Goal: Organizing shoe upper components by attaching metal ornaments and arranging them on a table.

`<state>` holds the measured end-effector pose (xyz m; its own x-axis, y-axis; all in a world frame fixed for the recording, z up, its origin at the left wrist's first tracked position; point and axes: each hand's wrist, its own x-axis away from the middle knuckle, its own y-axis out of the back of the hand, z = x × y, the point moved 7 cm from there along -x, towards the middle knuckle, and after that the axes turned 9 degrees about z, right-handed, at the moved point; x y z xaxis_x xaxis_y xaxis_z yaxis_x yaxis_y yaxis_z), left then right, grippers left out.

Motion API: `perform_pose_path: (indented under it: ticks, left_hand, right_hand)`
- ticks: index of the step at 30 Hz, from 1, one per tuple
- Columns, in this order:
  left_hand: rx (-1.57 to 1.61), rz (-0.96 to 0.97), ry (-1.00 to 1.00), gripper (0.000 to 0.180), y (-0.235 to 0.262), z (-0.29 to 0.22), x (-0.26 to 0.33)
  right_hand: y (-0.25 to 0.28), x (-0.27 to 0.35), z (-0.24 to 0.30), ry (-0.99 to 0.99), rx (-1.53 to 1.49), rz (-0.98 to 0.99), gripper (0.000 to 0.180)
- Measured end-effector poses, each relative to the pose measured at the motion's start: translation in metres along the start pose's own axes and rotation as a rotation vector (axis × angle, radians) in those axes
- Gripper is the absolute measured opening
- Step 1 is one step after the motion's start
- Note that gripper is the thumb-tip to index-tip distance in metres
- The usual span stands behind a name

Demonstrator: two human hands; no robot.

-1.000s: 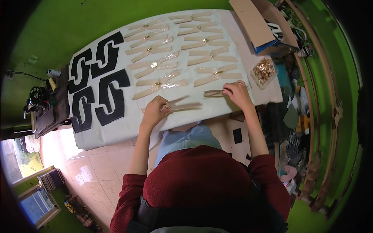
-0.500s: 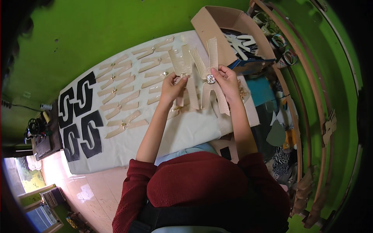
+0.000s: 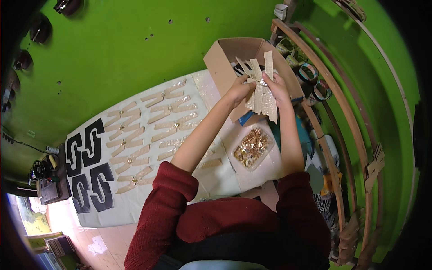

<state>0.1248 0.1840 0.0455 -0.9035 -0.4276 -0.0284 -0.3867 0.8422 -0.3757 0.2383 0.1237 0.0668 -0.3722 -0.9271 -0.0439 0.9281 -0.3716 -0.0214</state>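
My left hand (image 3: 240,91) and my right hand (image 3: 278,91) are close together in front of a cardboard box (image 3: 219,67). Both are closed on beige, textured X-shaped straps (image 3: 264,100), apparently sandal uppers, which overlap. A shiny buckle ornament shows between my fingers; the thumbs press near the crossing. How the pieces divide between the hands is partly hidden. More beige X-shaped straps (image 3: 175,126), most with a small shiny ornament at the crossing, lie in rows on the white-covered table (image 3: 211,182).
A clear tub (image 3: 252,148) of gold-coloured ornaments sits at the table's right end. Several black cut-outs (image 3: 98,186) lie at the left end. Wooden rails (image 3: 333,85) with footwear stand right, beside the box. A dark machine with a wheel (image 3: 39,168) stands far left.
Both hands have moved from over the table to the box, carrying the straps. They have come together, so the two straps now overlap. The view has shifted and the ornament tub is uncovered.
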Motion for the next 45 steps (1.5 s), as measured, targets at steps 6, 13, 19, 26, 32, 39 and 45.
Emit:
perform_pose_path:
  ticks: [6, 13, 19, 26, 32, 39, 45]
  left_hand:
    - [-0.314, -0.091, -0.004, 0.076, 0.009, -0.002, 0.002]
    - [-0.264, -0.031, -0.088, 0.053, 0.018, 0.018, 0.078]
    - [-0.29, -0.122, -0.12, 0.037, 0.034, 0.038, 0.134]
    - [-0.435, -0.425, -0.181, 0.023, 0.049, 0.03, 0.266]
    - [-0.745, -1.205, -0.202, 0.016, 0.112, 0.035, 0.473]
    - [-0.965, -1.839, -0.066, 0.015, 0.147, 0.058, 0.695]
    - [-1.141, -2.152, 0.397, 0.026, 0.197, 0.058, 0.855]
  right_hand:
    - [0.045, -0.052, -0.031, -0.082, -0.118, -0.009, 0.03]
    - [0.097, -0.066, -0.067, -0.272, 1.113, -0.313, 0.043]
    - [0.027, -0.016, -0.012, 0.163, 0.953, -0.282, 0.026]
    - [-0.157, 0.139, -0.019, 0.315, 0.578, 0.003, 0.015]
    - [-0.218, 0.213, -0.102, 0.069, 0.538, 0.328, 0.014]
    - [-0.224, 0.28, -0.135, 0.221, 0.827, 0.304, 0.018]
    - [-0.183, 0.326, -0.165, -0.125, 1.24, -0.15, 0.055]
